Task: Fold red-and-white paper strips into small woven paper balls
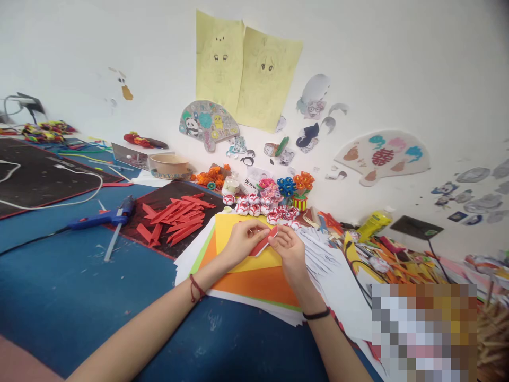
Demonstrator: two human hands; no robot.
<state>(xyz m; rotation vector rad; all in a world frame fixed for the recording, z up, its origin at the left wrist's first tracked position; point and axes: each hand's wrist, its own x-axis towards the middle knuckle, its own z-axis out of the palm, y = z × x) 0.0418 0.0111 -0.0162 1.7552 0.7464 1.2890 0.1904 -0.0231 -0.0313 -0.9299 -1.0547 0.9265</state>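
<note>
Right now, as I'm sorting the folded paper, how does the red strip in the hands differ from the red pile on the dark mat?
The red strip is a single piece; the red pile holds many overlapping ones. The strip is in the fingers of the left hand and right hand; the pile lies on the dark mat. The strip shows white edging, while the pile looks mostly red. Both are red and narrow.
</note>
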